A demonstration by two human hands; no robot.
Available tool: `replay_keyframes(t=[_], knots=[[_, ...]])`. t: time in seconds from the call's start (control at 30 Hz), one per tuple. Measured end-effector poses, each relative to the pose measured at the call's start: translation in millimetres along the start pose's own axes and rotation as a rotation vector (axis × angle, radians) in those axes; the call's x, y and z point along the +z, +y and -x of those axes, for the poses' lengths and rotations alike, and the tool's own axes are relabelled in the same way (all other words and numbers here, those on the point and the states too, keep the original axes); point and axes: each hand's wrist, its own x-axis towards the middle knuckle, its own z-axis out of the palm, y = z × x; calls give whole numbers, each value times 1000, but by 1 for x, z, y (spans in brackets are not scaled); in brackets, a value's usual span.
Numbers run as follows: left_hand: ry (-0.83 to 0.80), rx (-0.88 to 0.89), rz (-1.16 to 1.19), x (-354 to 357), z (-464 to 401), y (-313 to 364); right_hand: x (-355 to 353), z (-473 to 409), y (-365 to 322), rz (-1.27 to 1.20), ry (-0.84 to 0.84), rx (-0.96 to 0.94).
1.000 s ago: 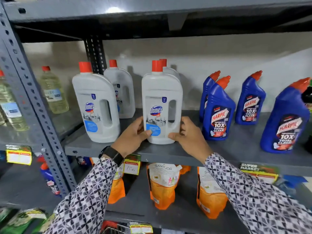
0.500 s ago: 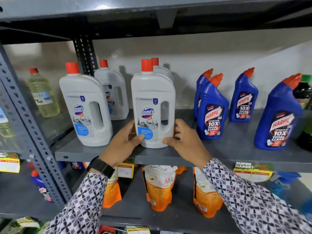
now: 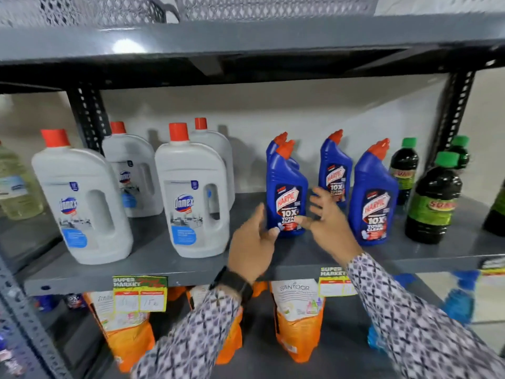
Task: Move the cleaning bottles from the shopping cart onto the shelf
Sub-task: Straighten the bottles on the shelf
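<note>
now your hands have left the white domex bottle [image 3: 192,203]; half a second ago they cupped its base, and it stands alone upright near the front edge of the grey shelf [image 3: 169,265]. your left hand [image 3: 252,243] has moved right and sits at the lower left side of the front blue harpic bottle [image 3: 286,191], fingers loosely spread, thumb tip touching or nearly touching the bottle's base. your right hand [image 3: 329,222] is on the bottle's right side, fingers fanned wide, one fingertip reaching toward the label; neither hand is closed on it, and contact is too blurred to confirm. that bottle stands upright on the shelf, with another harpic close behind it and two more to its right. the view has swung right too: dark green-capped bottles [image 3: 434,199] now show at the far right, and another domex bottle [image 3: 82,201] stands at the left.
</note>
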Motion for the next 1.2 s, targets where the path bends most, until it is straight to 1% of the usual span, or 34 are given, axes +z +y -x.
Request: replay_keyframes(t=[0.07,0.1,0.23,0.43,0.73,0.93,1.03,1.13,1.17,1.2], knots=[[-76,-16,51,9,-23,7,-2,-10,2,-20,-108,8],[-90,-21,61,10,-33,3,-2,-13,4,6,-113,7],[-74,-18,30,12,-43,3,-10,-8,10,67,-60,8],[-132,9,61,17,-24,-4,-24,14,18,159,-13,-53],[-83,46,52,21,-13,-9,-22,24,23,166,63,-109],[-91,66,-26,21,-12,-8,-21,30,25,147,88,-115],[-83,64,-48,22,-11,-7,-21,32,24,153,75,-128],[-69,20,-23,20,-10,-4,-26,36,24,184,10,-133],[-29,-6,5,21,-7,-1,-30,39,25,195,-19,-142],[46,-33,22,21,-3,2,-35,44,26,213,-35,-158]])
